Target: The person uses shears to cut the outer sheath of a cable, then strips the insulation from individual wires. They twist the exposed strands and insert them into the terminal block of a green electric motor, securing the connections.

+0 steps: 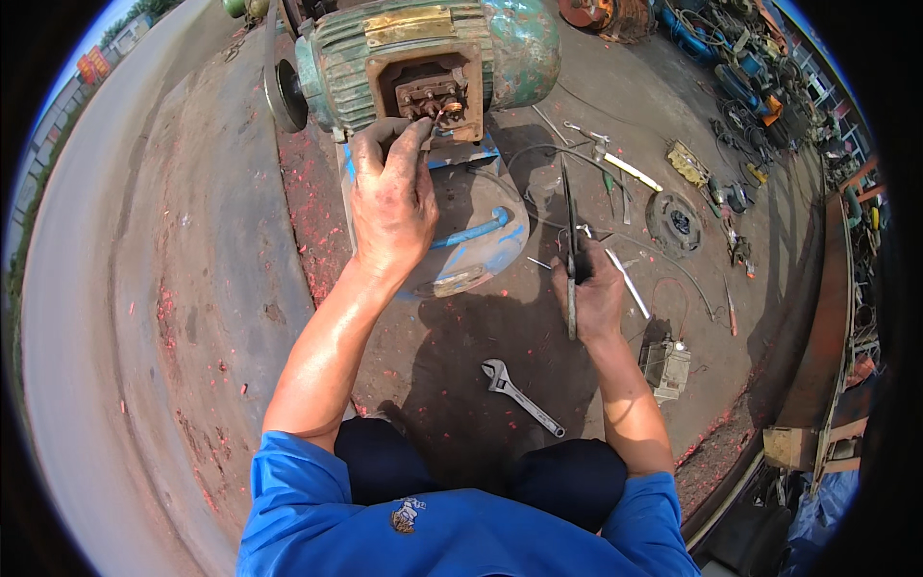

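Note:
A green, worn electric motor (409, 77) with a finned body stands in front of me. Its terminal box (473, 82) is uncovered, showing a rusty terminal block (431, 94) with studs and a bit of bright copper (450, 110). My left hand (394, 188) reaches to the lower edge of this box, thumb and fingers pinched together; what they hold is hidden or too small to name. My right hand (591, 288) is closed round a long, thin, dark metal tool (569, 216) held upright, its exact kind unclear. An adjustable wrench (522, 397) lies on the ground between my arms.
Under the motor is a base with a blue bent bar (471, 231). A pulley (286, 96) with a belt sits at its left. Rightward lie a hammer (633, 171), a round metal part (675, 223), a boxy metal part (665, 367), cables and a screwdriver (731, 308). Scrap machinery lines the far right.

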### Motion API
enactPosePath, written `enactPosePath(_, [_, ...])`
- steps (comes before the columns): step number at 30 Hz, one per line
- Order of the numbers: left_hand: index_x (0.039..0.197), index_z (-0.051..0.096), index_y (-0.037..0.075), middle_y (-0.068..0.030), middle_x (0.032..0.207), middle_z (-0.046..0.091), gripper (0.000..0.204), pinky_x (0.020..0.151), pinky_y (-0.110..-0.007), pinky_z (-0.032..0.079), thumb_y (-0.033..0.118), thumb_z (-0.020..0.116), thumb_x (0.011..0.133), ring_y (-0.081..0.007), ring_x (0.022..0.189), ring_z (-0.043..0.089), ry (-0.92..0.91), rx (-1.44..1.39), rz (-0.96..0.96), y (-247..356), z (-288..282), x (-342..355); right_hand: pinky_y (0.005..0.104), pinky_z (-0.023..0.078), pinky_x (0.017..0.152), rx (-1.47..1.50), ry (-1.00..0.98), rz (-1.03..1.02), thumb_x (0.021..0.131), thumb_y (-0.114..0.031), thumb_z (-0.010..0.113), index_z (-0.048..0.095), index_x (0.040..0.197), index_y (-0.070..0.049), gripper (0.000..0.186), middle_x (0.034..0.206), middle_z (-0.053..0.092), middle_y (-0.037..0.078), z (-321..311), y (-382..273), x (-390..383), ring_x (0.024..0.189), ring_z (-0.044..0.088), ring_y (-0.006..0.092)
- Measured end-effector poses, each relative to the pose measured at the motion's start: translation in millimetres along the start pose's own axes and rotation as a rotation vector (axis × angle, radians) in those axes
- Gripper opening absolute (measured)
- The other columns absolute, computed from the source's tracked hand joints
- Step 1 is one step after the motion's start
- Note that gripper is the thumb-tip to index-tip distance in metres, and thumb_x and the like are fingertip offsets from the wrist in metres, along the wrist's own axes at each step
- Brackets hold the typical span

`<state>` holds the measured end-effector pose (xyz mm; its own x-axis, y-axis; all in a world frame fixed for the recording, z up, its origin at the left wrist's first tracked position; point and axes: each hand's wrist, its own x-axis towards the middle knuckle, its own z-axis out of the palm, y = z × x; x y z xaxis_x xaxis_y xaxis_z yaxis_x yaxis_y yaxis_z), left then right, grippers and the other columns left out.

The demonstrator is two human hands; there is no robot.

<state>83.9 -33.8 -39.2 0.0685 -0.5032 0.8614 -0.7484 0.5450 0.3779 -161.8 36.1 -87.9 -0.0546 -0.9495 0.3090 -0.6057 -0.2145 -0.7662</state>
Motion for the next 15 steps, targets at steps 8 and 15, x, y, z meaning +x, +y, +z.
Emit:
enactPosePath(8, [0.096, 0.068, 0.003, -0.0171, 0.088, 0.060, 0.014, 0.066, -0.045, 0.050, 0.007, 0.070, 0.083, -0.0378, 0.076, 0.062, -0.074, 0.107, -0.132, -8.0, -18.7, -0.9, 0.0440, 0.050, 0.063, -0.417, 0.029, -0.375, 0.062, -0.015, 0.082, 0.059, 0.124, -0.014, 0.066, 0.091, 0.056, 0.011, 27.5, -34.2, 12.7, 0.081, 0.060, 0.0328])
enactPosePath(15, [0.090, 0.067, 0.000, -0.0129, 0.079, 0.059, 0.012, 0.067, -0.038, 0.047, 0.010, 0.070, 0.084, -0.0298, 0.071, 0.058, -0.107, -0.016, -0.261, 4.1, -22.0, 0.0, 0.0423, 0.050, 0.061, -0.633, 0.213, -0.615, 0.066, -0.016, 0.075, 0.063, 0.124, -0.015, 0.059, 0.084, 0.053, 0.010, 20.9, -51.6, 41.0, 0.077, 0.059, 0.0301])
